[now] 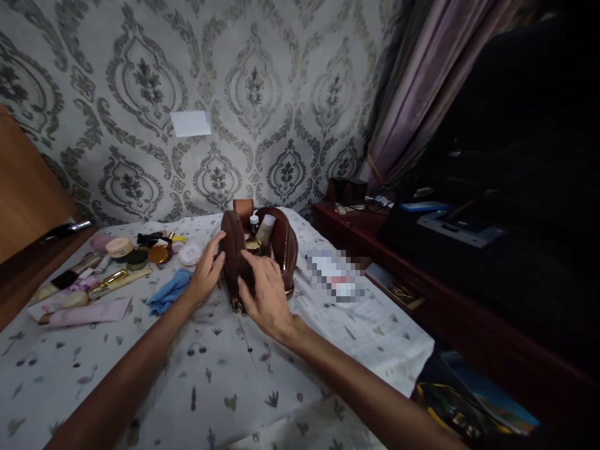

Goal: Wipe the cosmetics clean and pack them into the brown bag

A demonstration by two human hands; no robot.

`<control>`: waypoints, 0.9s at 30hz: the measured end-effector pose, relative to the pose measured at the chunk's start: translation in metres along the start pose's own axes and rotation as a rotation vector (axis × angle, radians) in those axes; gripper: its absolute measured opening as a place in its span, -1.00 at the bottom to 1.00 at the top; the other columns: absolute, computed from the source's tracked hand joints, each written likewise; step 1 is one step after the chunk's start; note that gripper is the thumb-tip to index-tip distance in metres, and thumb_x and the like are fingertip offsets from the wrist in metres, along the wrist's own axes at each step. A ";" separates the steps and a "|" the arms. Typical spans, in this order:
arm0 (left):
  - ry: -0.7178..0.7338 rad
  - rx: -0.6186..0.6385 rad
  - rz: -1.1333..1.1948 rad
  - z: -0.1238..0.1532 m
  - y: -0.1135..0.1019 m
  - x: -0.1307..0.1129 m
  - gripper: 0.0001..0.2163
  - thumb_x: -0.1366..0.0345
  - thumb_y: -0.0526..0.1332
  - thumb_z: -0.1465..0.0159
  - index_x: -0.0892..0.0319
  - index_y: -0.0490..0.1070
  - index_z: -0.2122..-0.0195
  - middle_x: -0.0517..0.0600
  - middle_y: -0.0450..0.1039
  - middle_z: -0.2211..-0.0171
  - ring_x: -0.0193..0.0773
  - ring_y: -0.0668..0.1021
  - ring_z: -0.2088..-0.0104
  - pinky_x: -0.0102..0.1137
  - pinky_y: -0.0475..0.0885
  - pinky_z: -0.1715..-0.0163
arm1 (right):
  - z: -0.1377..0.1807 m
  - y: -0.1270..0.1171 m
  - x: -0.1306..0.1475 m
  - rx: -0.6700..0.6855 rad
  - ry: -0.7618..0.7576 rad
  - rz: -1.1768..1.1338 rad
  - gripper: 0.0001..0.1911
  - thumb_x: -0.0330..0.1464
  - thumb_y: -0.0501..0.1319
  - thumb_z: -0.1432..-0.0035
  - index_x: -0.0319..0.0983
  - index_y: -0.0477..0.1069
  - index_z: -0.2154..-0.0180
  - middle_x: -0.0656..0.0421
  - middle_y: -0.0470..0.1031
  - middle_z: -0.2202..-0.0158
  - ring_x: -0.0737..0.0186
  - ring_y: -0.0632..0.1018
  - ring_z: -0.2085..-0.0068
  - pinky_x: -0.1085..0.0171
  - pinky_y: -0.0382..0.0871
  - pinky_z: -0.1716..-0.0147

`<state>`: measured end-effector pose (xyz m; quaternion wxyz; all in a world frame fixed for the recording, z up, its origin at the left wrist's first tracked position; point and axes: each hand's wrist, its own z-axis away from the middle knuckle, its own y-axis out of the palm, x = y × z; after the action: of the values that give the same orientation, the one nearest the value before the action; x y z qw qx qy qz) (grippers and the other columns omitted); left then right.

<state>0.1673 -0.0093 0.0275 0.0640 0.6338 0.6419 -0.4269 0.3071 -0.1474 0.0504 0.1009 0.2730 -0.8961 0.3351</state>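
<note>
"What's on your feed? Take the clock from the bag."

"The bag (233,242) is mid-view, brown, upright on the patterned sheet (197,381), its mouth gaping. I see a white-capped bottle (254,227) and a pale tube (265,230) standing inside."

"Your hands?"

"My left hand (206,269) is at nine o'clock, its fingertips at the bag's left side. I can't tell from here whether they grip it or only rest there. My right hand (268,295) is at six o'clock, thumb and forefinger wide apart, their tips against the bag by the look of it."

"And around them?"

"Just beyond my left hand, between eight and nine, a crumpled blue cloth (169,292). At nine there's a round white compact (190,254), then an amber jar (159,254) and a dark green jar (137,259). Farther out, between eight and nine, a pink tube (91,312) lies on its side."

"Other side?"

"Between three and four, near the bag, something blurred out (336,276); I can't tell what. A dark red desk (324,217) is past the sheet, toward two. At twelve, the papered wall (253,81)."
</note>
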 end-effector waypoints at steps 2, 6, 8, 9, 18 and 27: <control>0.008 0.012 -0.004 0.000 -0.002 0.000 -0.53 0.07 -0.06 -0.46 0.15 0.14 -0.32 0.15 0.17 -0.35 -0.13 0.20 -0.38 -0.12 0.07 -0.39 | 0.002 -0.002 -0.004 0.012 -0.027 0.035 -0.51 -0.39 0.04 -0.32 -0.29 0.16 -0.26 -0.07 0.49 -0.06 0.00 0.48 -0.08 -0.08 0.29 -0.16; 0.044 0.018 -0.035 0.000 -0.005 -0.005 -0.54 0.08 -0.05 -0.46 0.13 0.17 -0.31 0.15 0.19 -0.34 -0.11 0.23 -0.36 -0.09 0.11 -0.37 | -0.002 -0.014 -0.019 -0.022 0.004 0.007 -0.54 -0.36 0.01 -0.37 -0.27 0.14 -0.26 -0.08 0.47 -0.07 0.02 0.49 -0.09 0.01 0.38 -0.11; 0.084 0.016 -0.058 0.000 -0.005 -0.013 -0.55 0.09 -0.05 -0.46 0.12 0.20 -0.30 0.14 0.19 -0.34 -0.10 0.23 -0.36 -0.09 0.12 -0.37 | -0.015 -0.026 -0.030 -0.055 0.052 -0.009 -0.60 -0.41 -0.06 -0.40 -0.24 0.20 -0.22 -0.06 0.47 -0.07 0.07 0.50 -0.09 0.08 0.41 -0.07; 0.111 0.023 -0.072 0.000 -0.005 -0.019 -0.56 0.10 -0.05 -0.46 0.10 0.20 -0.30 0.13 0.19 -0.34 -0.10 0.22 -0.36 -0.09 0.12 -0.37 | -0.024 -0.032 -0.036 -0.036 0.076 0.014 -0.62 -0.44 -0.08 -0.39 -0.23 0.27 -0.16 -0.06 0.47 -0.06 0.08 0.51 -0.08 0.10 0.40 -0.07; 0.252 0.184 -0.166 0.002 -0.003 -0.050 -0.60 0.09 -0.04 -0.47 0.04 0.34 -0.24 0.10 0.21 -0.33 -0.03 0.18 -0.38 -0.04 0.10 -0.36 | -0.114 -0.039 -0.068 1.028 0.038 0.451 -0.70 -0.66 0.22 0.00 -0.35 0.58 0.22 -0.06 0.62 0.25 -0.02 0.64 0.16 0.26 0.41 0.28; 0.259 0.189 -0.151 0.002 -0.006 -0.045 -0.61 0.11 -0.03 -0.47 0.01 0.34 -0.24 0.08 0.21 -0.33 -0.06 0.21 -0.36 -0.04 0.11 -0.35 | -0.111 0.013 -0.094 0.883 0.048 0.321 -0.76 -0.30 0.29 -0.26 -0.31 0.49 0.09 0.12 0.54 0.13 0.17 0.59 0.17 0.18 0.53 0.18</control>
<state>0.1698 -0.0440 0.0566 -0.1113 0.6366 0.6476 -0.4037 0.3783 -0.0272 0.0927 -0.0574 0.1398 -0.6961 0.7018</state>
